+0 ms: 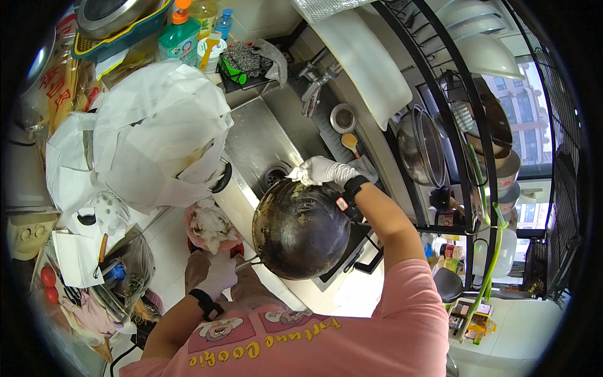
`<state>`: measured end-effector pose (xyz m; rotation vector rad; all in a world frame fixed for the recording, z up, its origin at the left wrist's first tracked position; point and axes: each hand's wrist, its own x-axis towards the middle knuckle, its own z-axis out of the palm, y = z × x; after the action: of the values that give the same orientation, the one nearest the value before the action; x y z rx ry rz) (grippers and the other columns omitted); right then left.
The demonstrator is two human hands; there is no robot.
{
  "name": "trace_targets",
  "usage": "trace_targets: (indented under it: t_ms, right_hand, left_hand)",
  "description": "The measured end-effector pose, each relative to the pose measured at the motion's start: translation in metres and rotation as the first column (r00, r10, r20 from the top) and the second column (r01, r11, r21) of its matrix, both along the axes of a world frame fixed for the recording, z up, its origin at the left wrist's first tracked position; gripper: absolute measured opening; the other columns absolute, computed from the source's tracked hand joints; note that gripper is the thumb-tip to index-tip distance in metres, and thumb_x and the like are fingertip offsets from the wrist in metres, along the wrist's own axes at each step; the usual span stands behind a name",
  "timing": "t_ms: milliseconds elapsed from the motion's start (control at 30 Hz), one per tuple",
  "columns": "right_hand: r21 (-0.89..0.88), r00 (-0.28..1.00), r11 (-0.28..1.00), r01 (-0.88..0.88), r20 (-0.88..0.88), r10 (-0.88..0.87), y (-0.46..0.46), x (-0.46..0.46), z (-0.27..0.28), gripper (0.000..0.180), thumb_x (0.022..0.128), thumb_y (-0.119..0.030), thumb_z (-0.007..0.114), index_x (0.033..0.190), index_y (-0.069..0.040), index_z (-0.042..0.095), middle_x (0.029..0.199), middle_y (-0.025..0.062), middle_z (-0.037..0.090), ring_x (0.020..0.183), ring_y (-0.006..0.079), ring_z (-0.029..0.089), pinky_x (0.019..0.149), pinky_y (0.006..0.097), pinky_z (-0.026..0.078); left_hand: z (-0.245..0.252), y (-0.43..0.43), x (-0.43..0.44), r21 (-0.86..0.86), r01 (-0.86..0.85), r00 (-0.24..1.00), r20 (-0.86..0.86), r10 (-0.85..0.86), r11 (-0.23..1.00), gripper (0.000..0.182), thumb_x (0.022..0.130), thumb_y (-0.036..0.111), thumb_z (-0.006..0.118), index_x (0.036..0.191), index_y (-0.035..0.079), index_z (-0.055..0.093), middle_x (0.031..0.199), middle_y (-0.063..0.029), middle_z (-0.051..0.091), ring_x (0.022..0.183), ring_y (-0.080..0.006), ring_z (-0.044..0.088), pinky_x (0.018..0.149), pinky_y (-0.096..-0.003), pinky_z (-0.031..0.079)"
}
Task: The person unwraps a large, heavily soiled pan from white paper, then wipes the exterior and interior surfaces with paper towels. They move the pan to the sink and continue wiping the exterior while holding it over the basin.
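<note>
A dark metal wok (301,231) is tipped with its scorched, stained underside showing, beside the sink. My gloved left hand (219,278) closes around the wok's handle (247,264) near my body. My right hand (320,170), in a white glove, presses a crumpled white cloth or wipe (301,176) against the wok's far rim. The inside of the wok is hidden. The steel sink (259,134) with its drain (275,176) lies just beyond the rim.
The faucet (313,87) stands behind the sink, near a wooden-handled brush (349,140) and a strainer (343,118). A gas stove (330,278) is under the wok's right side. A black rack (447,103) rises at right; a pink bin (212,226) stands below left.
</note>
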<state>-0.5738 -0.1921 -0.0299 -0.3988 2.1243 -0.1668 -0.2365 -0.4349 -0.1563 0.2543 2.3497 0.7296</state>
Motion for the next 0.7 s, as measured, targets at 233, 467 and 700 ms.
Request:
trace_targets:
  t_ms: [233, 467, 700]
  right_hand:
    - [-0.082, 0.995, 0.992, 0.096, 0.013, -0.095, -0.013, 0.028, 0.005, 0.029, 0.074, 0.003, 0.054, 0.100, -0.003, 0.065, 0.076, 0.0023, 0.065, 0.070, 0.0091, 0.059, 0.065, 0.0260, 0.048]
    - [-0.307, 0.427, 0.329, 0.893, 0.806, -0.409, 0.002, 0.041, 0.041, 0.032, 0.095, -0.013, 0.044, 0.121, 0.004, 0.046, 0.108, 0.0081, 0.059, 0.097, 0.0140, 0.058, 0.086, 0.0290, 0.048]
    - [-0.452, 0.597, 0.434, 0.779, 0.323, -0.734, 0.024, 0.030, 0.011, 0.019, 0.084, -0.004, 0.057, 0.102, 0.002, 0.060, 0.089, 0.0063, 0.065, 0.080, 0.0179, 0.062, 0.069, 0.0278, 0.053]
  left_hand:
    - [0.017, -0.001, -0.005, 0.030, -0.048, 0.992, 0.117, 0.044, 0.998, 0.025, 0.074, 0.017, 0.056, 0.094, 0.004, 0.060, 0.087, -0.0187, 0.064, 0.083, -0.0358, 0.062, 0.072, -0.0461, 0.049]
    - [0.030, -0.002, -0.008, 0.076, -0.065, 0.990, 0.127, 0.055, 0.995, 0.020, 0.073, 0.010, 0.053, 0.091, 0.005, 0.059, 0.085, -0.0180, 0.064, 0.083, -0.0348, 0.063, 0.073, -0.0453, 0.049]
    - [0.027, -0.002, -0.006, 0.078, -0.078, 0.994, 0.085, 0.071, 0.994, 0.018, 0.072, 0.010, 0.054, 0.087, 0.005, 0.061, 0.084, -0.0177, 0.065, 0.083, -0.0345, 0.063, 0.073, -0.0448, 0.050]
